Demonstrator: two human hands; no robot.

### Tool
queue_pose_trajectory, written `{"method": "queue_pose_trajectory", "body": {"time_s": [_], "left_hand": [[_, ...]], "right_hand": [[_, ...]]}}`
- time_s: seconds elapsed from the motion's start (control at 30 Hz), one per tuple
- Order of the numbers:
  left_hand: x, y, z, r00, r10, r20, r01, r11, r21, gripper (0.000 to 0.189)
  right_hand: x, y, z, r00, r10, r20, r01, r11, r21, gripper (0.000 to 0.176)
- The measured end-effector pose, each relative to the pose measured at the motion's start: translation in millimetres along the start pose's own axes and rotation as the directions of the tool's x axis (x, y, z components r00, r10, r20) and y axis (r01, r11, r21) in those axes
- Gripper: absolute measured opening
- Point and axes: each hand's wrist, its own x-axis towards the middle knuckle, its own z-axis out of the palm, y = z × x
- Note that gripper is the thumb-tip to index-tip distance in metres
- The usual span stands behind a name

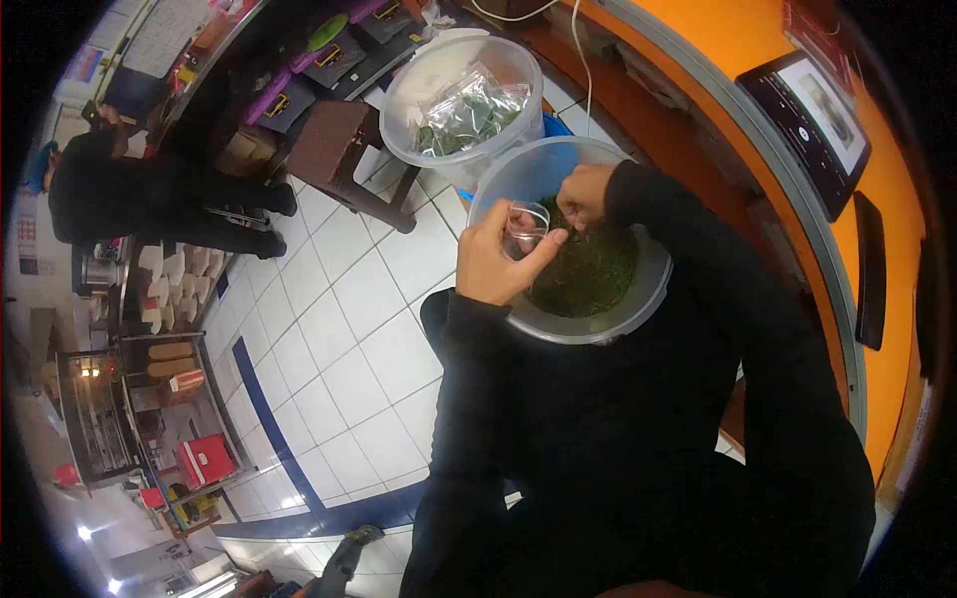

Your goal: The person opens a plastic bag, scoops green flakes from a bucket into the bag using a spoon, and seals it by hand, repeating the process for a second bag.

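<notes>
A large clear plastic tub [648, 299] rests at my lap, with chopped green herbs [588, 274] inside. My left hand [495, 257] is wrapped round a small clear cup [526, 221] over the tub's left side. Close to the cup, my right hand [585, 196] is over the herbs with its fingers curled together; what they hold, if anything, is too small to make out. Behind the tub stands a second clear bucket [394, 130] holding clear bags of green leaves [474, 115].
A brown stool [334, 145] stands left of the buckets. At the right, a tablet [812, 125] sits on an orange counter [703, 30]. Another person [130, 194] in dark clothes is at the far left. Metal shelves [164, 399] stand lower left.
</notes>
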Motion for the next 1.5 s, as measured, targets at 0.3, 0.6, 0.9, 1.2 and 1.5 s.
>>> {"method": "queue_pose_trajectory", "body": {"time_s": [0.3, 0.6, 0.9, 1.2, 1.5], "left_hand": [[1, 2, 5, 0.999, -0.002, 0.034, -0.001, 0.997, 0.083, 0.045], [3, 11, 6, 0.999, -0.005, 0.041, -0.009, 0.944, 0.328, 0.049], [0, 0, 8, 0.999, 0.053, 0.006, -0.052, 0.94, 0.336, 0.052], [3, 0, 8, 0.998, 0.059, -0.001, -0.056, 0.946, 0.318, 0.056], [2, -1, 8, 0.998, 0.056, -0.005, -0.051, 0.95, 0.308, 0.053]], "right_hand": [[-106, -38, -75, 0.887, 0.144, -0.439, -0.144, 0.989, 0.034, 0.011], [-101, -65, -76, 0.834, 0.033, -0.551, -0.085, 0.994, -0.068, 0.01], [-80, -84, -31, 0.707, -0.263, -0.656, 0.094, 0.955, -0.282, 0.011], [-101, -71, -33, 0.705, -0.153, -0.692, 0.139, 0.987, -0.077, 0.012], [-115, -52, -37, 0.679, 0.0, -0.734, 0.177, 0.97, 0.164, 0.016]]}}
